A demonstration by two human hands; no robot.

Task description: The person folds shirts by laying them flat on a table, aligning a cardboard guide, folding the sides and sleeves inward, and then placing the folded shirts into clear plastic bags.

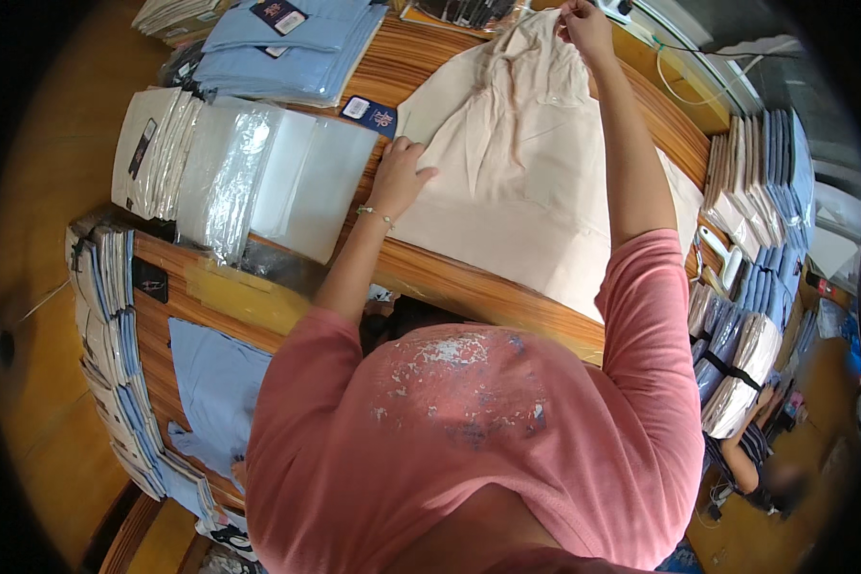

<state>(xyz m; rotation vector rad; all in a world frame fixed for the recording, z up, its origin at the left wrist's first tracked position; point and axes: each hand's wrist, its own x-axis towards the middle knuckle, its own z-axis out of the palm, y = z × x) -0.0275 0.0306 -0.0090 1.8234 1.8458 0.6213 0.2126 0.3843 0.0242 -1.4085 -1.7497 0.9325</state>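
Observation:
A cream shirt [517,182] lies spread over the wood-grain table, gathered into folds toward its far end. At that far end, my right hand [584,29] pinches the cloth, its arm stretched out along the shirt's right side. My left hand [404,177] rests at the shirt's left edge with the thumb apart from the fingers. Just beyond it lies a dark blue tag [369,115]. Clear plastic bags [297,182] lie flat to the left of this hand.
Folded light blue shirts [277,57] and packed cream shirts [153,143] are stacked at the left. More bagged stacks [751,182] line the right side, near a white-handled tool [727,253]. A blue cloth [215,373] lies at the lower left. Another person [751,459] is at the lower right.

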